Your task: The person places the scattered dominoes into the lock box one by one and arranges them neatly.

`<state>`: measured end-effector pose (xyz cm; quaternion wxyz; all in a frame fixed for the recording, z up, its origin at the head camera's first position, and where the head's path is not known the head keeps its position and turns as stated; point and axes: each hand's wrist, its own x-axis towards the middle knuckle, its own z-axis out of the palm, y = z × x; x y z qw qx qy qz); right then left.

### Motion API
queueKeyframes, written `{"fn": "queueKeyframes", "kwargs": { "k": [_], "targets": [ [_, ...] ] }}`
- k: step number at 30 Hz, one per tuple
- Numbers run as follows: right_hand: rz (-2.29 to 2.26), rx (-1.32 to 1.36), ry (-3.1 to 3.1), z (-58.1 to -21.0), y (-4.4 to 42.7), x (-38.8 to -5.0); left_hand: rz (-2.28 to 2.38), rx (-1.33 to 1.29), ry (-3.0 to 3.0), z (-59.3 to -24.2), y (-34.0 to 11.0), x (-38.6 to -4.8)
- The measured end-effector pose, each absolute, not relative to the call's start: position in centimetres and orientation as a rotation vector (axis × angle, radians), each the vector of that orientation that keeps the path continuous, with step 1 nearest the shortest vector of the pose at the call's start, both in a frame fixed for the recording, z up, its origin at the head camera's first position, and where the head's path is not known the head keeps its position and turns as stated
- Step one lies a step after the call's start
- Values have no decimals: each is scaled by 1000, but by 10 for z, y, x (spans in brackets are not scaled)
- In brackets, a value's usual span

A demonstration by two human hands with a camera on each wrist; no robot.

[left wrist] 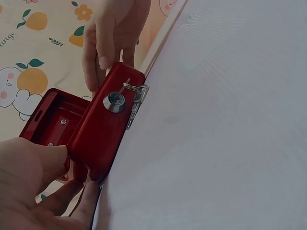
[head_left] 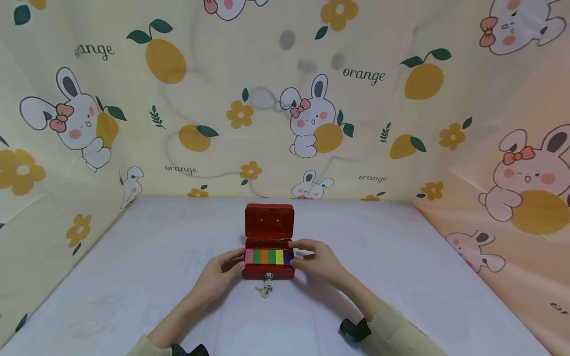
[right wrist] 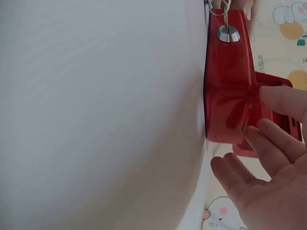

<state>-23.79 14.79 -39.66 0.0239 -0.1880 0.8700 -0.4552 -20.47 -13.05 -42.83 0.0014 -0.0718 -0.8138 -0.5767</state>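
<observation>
A small red metal cash box (head_left: 268,272) stands on the table with its lid (head_left: 269,221) raised. Inside lies a row of coloured blocks (head_left: 264,256): pink, green, orange, yellow and purple show. My left hand (head_left: 216,278) is at the box's left side, thumb at the rim and fingertips against the side wall in the left wrist view. My right hand (head_left: 321,262) is at the right side, thumb at the rim, its other fingers loosely spread beside the wall. Keys (head_left: 263,290) hang from the lock (left wrist: 114,102) on the front. The box's floor is hidden.
A white cloth (head_left: 187,232) covers the table. Behind and on both sides hangs a cream curtain (head_left: 267,64) printed with rabbits and oranges. Dark wrist straps (head_left: 355,330) show by the sleeves (head_left: 398,331).
</observation>
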Motion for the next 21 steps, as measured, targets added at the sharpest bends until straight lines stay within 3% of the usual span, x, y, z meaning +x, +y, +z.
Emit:
{"fn": "queueKeyframes", "kwargs": {
  "k": [13,21],
  "targets": [
    [-1287,-445,2887,-386,184,-220,-1692,-259,-2597,-415,-128,-201],
    [-1168,-458,3023,-375,210,-205,-1276,-412,-2665,-408,-143,-183]
  ]
}}
